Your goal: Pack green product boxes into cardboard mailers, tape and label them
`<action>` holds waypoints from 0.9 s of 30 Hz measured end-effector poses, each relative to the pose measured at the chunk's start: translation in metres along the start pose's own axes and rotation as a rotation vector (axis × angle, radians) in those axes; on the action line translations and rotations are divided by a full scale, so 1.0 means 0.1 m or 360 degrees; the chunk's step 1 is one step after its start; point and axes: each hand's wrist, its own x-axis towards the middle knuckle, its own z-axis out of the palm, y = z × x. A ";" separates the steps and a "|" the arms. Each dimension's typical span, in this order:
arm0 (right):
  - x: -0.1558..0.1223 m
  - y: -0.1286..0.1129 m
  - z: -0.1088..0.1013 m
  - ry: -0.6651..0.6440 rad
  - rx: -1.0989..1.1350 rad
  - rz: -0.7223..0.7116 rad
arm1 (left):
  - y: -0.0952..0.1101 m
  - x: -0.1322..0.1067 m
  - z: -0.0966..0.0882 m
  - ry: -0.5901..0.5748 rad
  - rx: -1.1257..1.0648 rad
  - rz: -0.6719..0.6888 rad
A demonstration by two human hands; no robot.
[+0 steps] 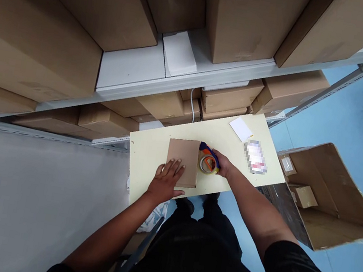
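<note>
A flat brown cardboard box (185, 153) lies on the pale yellow table (142, 171). Across its lower left part my left hand (165, 183) rests with the fingers spread. My right hand (221, 163) is closed around a blue and orange tape dispenser (210, 159), which carries a roll of tape. The dispenser's front end is at the right edge of the box; whether it touches the box I cannot tell. Part of its handle is hidden by my fingers.
A white card (241, 129) and a blurred-out item (256, 157) lie on the table's right. A large open carton (342, 195) with a small box (304, 196) inside stands to the right. Shelves (130, 85) full of cartons run behind the table.
</note>
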 end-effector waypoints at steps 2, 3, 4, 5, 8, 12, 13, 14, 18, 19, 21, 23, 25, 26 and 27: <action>0.04 -0.18 0.15 0.0032 -0.0104 0.0109 | -0.12 0.08 0.05 0.0063 0.0004 0.0039; 0.06 -0.24 0.23 0.0052 -0.0143 0.0147 | -0.15 0.12 0.09 0.0092 -0.0001 0.0018; 0.07 -0.29 0.30 0.0067 -0.0180 0.0159 | -0.15 0.16 0.13 0.0120 -0.0008 -0.0026; 0.08 -0.32 0.35 0.0087 -0.0211 0.0165 | -0.14 0.18 0.16 0.0142 -0.0016 -0.0073; 0.03 -0.32 0.32 0.0109 -0.0277 0.0177 | -0.07 0.22 0.23 0.0177 -0.0047 -0.0168; -0.21 0.14 -0.07 -0.0017 -0.0189 0.0153 | 0.00 0.24 0.25 0.0196 -0.0105 -0.0249; -0.29 0.35 -0.17 -0.0086 -0.0115 0.0160 | 0.01 0.26 0.25 0.0205 -0.0119 -0.0271; -0.38 0.58 -0.26 -0.0130 -0.0036 0.0186 | 0.02 0.27 0.24 0.0214 -0.0130 -0.0291; -0.58 1.42 -0.29 -0.0132 0.0333 0.0228 | 0.14 0.36 0.25 0.0239 -0.0156 -0.0372; -0.58 1.53 -0.22 -0.0128 0.0430 0.0241 | 0.19 0.38 0.25 0.0240 -0.0161 -0.0413; -0.52 1.58 -0.06 -0.0110 0.0562 0.0243 | 0.29 0.41 0.24 0.0232 -0.0167 -0.0538; -0.42 1.39 0.08 -0.0120 0.0617 0.0211 | 0.38 0.39 0.20 0.0197 -0.0170 -0.0639; -0.31 1.05 0.15 -0.0167 0.0589 0.0138 | 0.39 0.31 0.13 0.0125 -0.0166 -0.0620; -0.26 0.84 0.15 -0.0159 0.0528 0.0094 | 0.35 0.25 0.09 0.0076 -0.0162 -0.0552; -0.22 0.63 0.15 -0.0168 0.0445 0.0064 | 0.28 0.19 0.05 0.0028 -0.0153 -0.0456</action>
